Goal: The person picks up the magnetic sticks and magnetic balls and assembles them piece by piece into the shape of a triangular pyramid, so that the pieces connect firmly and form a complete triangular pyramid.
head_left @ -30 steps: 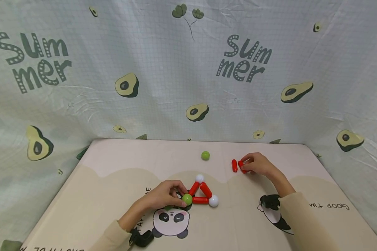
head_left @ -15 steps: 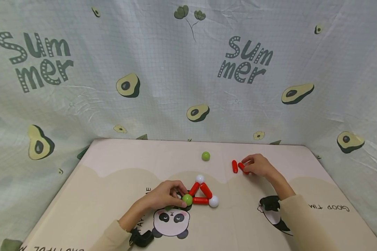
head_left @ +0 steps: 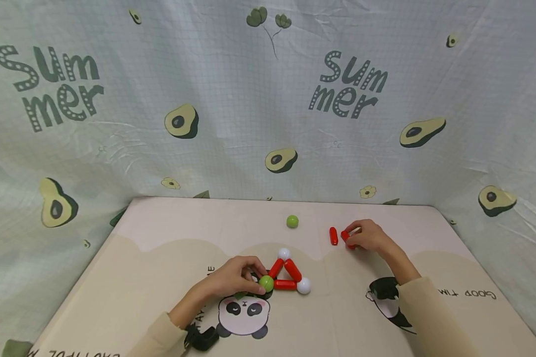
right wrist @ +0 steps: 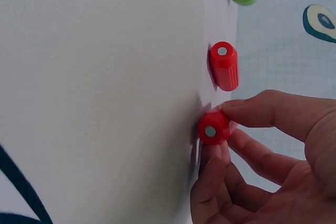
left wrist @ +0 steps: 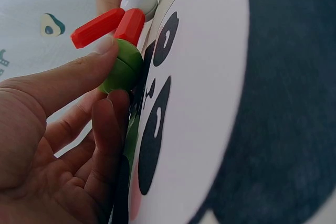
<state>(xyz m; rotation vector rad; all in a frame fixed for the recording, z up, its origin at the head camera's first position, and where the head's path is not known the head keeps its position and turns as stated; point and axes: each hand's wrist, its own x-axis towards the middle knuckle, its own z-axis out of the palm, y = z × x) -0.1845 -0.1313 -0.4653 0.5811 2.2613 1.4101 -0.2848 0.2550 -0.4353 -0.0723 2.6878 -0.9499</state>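
Observation:
My left hand (head_left: 234, 277) pinches a green ball (head_left: 266, 283) between thumb and fingers. That ball forms the left corner of a flat triangle of red magnetic rods (head_left: 285, 284), whose other corners are a white ball (head_left: 284, 254) at the top and another white ball (head_left: 303, 286) at the right. In the left wrist view, red rods (left wrist: 130, 27) run from the green ball toward a white ball (left wrist: 139, 3). Farther right, my right hand (head_left: 366, 235) pinches a loose red rod (right wrist: 213, 127) by thumb and fingers; its metal end faces the right wrist camera.
Just left of the right hand lies another red rod (head_left: 333, 236). A loose green ball (head_left: 292, 221) sits toward the back of the table. A black strap-like object (head_left: 202, 339) is by the left wrist. Patterned cloth (head_left: 232, 99) hangs behind the table.
The rod at my right hand has shifted slightly right, widening the gap to the rod beside it. My left hand and the triangle stay put.

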